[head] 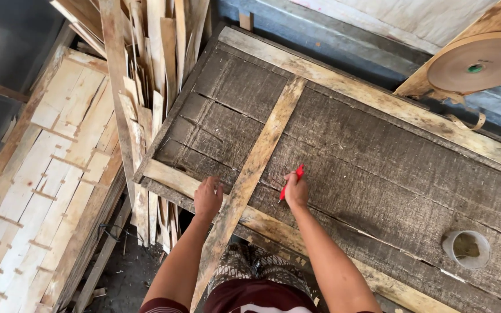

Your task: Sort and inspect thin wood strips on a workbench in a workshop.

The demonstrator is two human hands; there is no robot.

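A long pale wooden strip (262, 148) lies slanted across a dark, weathered worktable (372, 174). My left hand (207, 196) rests with curled fingers on the table's near edge, just left of the strip. To the strip's right, my right hand (296, 190) grips a red pen (290, 183), its tip down on the dark board. Neither hand lifts the strip.
A bundle of thin wood strips (146, 69) leans at the table's left end. Taped veneer sheets (47, 191) lie stacked on the left. A roll of brown paper tape (478, 62) stands at the far right, and a small white cup (466, 248) sits on the table near right.
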